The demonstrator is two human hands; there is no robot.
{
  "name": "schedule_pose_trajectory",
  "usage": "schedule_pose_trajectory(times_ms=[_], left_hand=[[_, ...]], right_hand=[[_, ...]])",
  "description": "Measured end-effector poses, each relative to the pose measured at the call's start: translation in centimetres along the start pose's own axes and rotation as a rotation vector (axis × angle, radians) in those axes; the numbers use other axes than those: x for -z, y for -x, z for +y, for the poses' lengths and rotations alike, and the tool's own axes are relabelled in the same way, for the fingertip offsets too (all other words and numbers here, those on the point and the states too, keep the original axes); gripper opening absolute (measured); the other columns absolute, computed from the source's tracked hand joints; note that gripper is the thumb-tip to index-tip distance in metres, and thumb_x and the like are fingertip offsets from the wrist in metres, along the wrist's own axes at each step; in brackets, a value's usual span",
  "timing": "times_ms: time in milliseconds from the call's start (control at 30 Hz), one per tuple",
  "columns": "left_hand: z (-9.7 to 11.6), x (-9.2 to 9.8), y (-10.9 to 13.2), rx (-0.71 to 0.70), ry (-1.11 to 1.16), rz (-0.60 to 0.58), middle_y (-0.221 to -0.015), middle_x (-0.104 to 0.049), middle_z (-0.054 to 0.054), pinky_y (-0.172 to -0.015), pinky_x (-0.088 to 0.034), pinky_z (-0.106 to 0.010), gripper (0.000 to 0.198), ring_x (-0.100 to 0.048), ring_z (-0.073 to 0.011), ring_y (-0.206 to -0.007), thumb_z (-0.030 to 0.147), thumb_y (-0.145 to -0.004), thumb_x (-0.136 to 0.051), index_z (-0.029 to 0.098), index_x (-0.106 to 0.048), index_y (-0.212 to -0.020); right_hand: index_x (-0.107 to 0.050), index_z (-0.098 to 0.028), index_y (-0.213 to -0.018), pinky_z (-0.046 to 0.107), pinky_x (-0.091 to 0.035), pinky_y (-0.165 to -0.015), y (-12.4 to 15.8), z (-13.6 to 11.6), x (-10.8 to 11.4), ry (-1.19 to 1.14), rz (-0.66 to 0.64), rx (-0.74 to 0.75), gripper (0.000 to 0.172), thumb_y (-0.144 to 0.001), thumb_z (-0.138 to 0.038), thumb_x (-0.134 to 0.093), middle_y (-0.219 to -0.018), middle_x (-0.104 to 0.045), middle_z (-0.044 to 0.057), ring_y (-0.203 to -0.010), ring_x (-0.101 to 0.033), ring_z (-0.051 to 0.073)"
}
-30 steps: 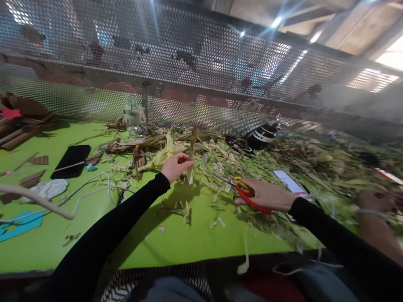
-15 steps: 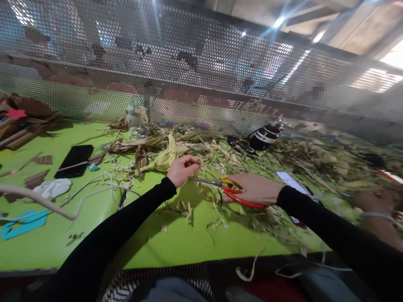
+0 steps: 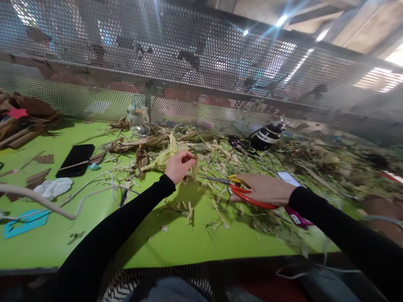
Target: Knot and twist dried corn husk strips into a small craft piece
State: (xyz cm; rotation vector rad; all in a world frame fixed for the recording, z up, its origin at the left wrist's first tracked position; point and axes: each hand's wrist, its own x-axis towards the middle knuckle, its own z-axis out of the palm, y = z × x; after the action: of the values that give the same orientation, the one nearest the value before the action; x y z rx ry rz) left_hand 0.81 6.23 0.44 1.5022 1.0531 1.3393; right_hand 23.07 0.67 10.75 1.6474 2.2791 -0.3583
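Observation:
My left hand (image 3: 179, 167) pinches a small strip of dried corn husk (image 3: 194, 171) between thumb and fingertips. In my right hand (image 3: 266, 188) is a pair of scissors (image 3: 241, 192) with red and yellow handles, my fingers around the grips. The blades point left toward the husk strip and stand slightly apart from it. Just behind my left hand lies a pale yellow corn husk (image 3: 163, 158), peeled into pointed leaves. Shredded husk scraps (image 3: 222, 155) cover the green table (image 3: 151, 247) beyond and around both hands.
A black phone (image 3: 75, 160), white cables (image 3: 91, 191) and a blue tag (image 3: 25, 223) lie at left. Behind stand a clear bottle (image 3: 138, 121) and a black bottle (image 3: 267, 136), before a perforated metal screen (image 3: 201, 71). Another person's wrist (image 3: 382, 218) is at far right.
My right hand has moved right with the scissors, drawing the blades away from my left hand. A curled husk scrap near the table's front edge has dropped out of sight.

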Motion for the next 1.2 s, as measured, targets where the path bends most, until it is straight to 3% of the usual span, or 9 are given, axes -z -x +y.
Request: schedule_pose_trajectory(times_ms=[233, 467, 633, 800, 1033, 1200], left_hand=[[0.3, -0.7, 0.6, 0.02, 0.059, -0.052, -0.06, -0.051, 0.005, -0.05, -0.028, -0.021, 0.017, -0.036, -0.0065, -0.051, 0.032, -0.068, -0.063, 0.016, -0.06, -0.073], [0.5, -0.8, 0.8, 0.035, 0.136, -0.093, -0.06, -0.05, 0.005, -0.051, -0.028, -0.02, 0.015, -0.036, -0.0064, -0.053, 0.03, -0.067, -0.062, 0.015, -0.059, -0.07], [0.5, -0.6, 0.5, 0.121, 0.203, -0.082, -0.057, -0.047, 0.005, -0.053, -0.029, -0.02, 0.019, -0.037, -0.0063, -0.055, 0.03, -0.063, -0.065, 0.015, -0.054, -0.064], [0.2, -0.5, 0.3, 0.246, 0.223, -0.128, -0.057, -0.048, 0.005, -0.052, -0.027, -0.022, 0.022, -0.036, -0.0064, -0.053, 0.033, -0.062, -0.066, 0.015, -0.055, -0.065], [0.5, -0.8, 1.1, 0.365, 0.181, -0.329, -0.053, -0.049, 0.005, -0.053, -0.027, -0.022, 0.028, -0.037, -0.0059, -0.05, 0.037, -0.057, -0.07, 0.014, -0.055, -0.06], [-0.1, -1.2, 1.5, 0.345, 0.113, -0.347, -0.052, -0.048, 0.006, -0.052, -0.025, -0.022, 0.026, -0.035, -0.0057, -0.049, 0.035, -0.057, -0.069, 0.015, -0.052, -0.058]], right_hand=[[-0.06, -0.021, -0.087, 0.031, -0.041, -0.061, -0.5, -0.6, -0.2, -0.052, 0.002, 0.051, 0.051, -0.067, -0.068, -0.053, -0.089, -0.067, 0.009, -0.072, -0.061, 0.024], [-0.061, -0.023, -0.08, 0.028, -0.037, -0.057, -0.9, -1.1, -0.3, -0.044, -0.022, 0.057, 0.045, -0.07, -0.065, -0.051, -0.076, -0.067, 0.004, -0.062, -0.058, 0.021], [-0.063, -0.023, -0.073, 0.028, -0.031, -0.051, -0.6, -0.7, -0.7, 0.068, -0.043, 0.021, 0.046, -0.075, -0.065, -0.044, -0.066, -0.065, 0.005, -0.058, -0.056, 0.021], [-0.063, -0.022, -0.083, 0.03, -0.037, -0.056, 0.3, 1.0, -0.9, 0.03, -0.022, -0.022, 0.046, -0.071, -0.065, -0.049, -0.077, -0.068, 0.007, -0.065, -0.06, 0.024], [-0.055, -0.019, -0.091, 0.032, -0.043, -0.067, 1.1, 2.3, 0.2, -0.054, 0.167, -0.021, 0.046, -0.075, -0.062, -0.046, -0.092, -0.067, 0.01, -0.077, -0.062, 0.026], [-0.052, -0.02, -0.086, 0.031, -0.04, -0.063, 1.0, 1.5, 0.8, -0.03, 0.229, -0.008, 0.047, -0.077, -0.064, -0.044, -0.085, -0.065, 0.009, -0.07, -0.058, 0.023]])
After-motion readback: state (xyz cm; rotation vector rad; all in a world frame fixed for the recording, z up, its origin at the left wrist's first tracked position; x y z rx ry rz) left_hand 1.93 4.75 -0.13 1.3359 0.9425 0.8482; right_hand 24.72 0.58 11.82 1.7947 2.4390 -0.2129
